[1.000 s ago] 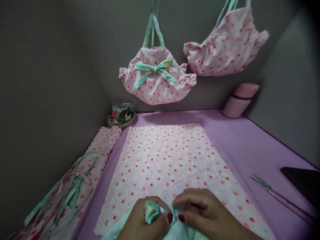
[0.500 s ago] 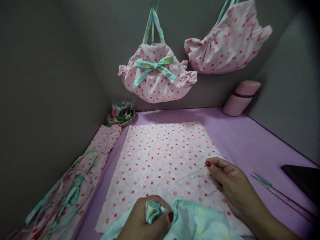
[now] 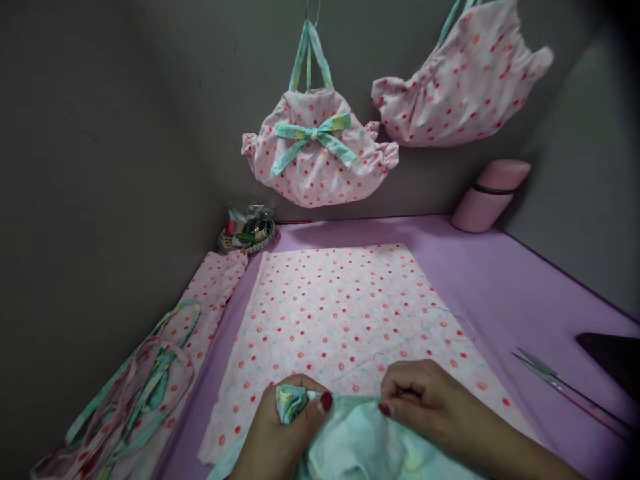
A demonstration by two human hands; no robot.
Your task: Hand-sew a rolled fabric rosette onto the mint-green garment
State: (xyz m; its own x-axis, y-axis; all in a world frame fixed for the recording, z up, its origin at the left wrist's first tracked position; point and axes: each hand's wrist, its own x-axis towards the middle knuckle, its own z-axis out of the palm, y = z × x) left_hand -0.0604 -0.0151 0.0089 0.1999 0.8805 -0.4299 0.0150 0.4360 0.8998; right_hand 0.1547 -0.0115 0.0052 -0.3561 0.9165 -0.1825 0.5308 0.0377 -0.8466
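Observation:
My left hand (image 3: 290,420) is closed around bunched mint green fabric (image 3: 360,433) with pale yellow patches. A rolled fold of it sticks out between thumb and fingers. My right hand (image 3: 425,407) is closed in a pinch at the top edge of the same fabric, and that edge runs straight between both thumbs. Above the right fingertips curls a fine thread (image 3: 379,357); a needle cannot be made out. Beneath both hands lies a flat pink fabric panel (image 3: 325,307) with red dots and small flowers.
Scissors (image 3: 545,373) lie at right beside a dark flat object (image 3: 613,360). A pink bottle (image 3: 483,200) leans at the back right. Left are dotted fabric with tangled straps (image 3: 150,373) and a thread basket (image 3: 247,233). Two dotted bags hang above, one with a green bow (image 3: 314,133).
My right hand has come left and down, from above the pink panel to the mint fabric's edge. My left hand keeps its hold on the fabric. The view has shifted slightly.

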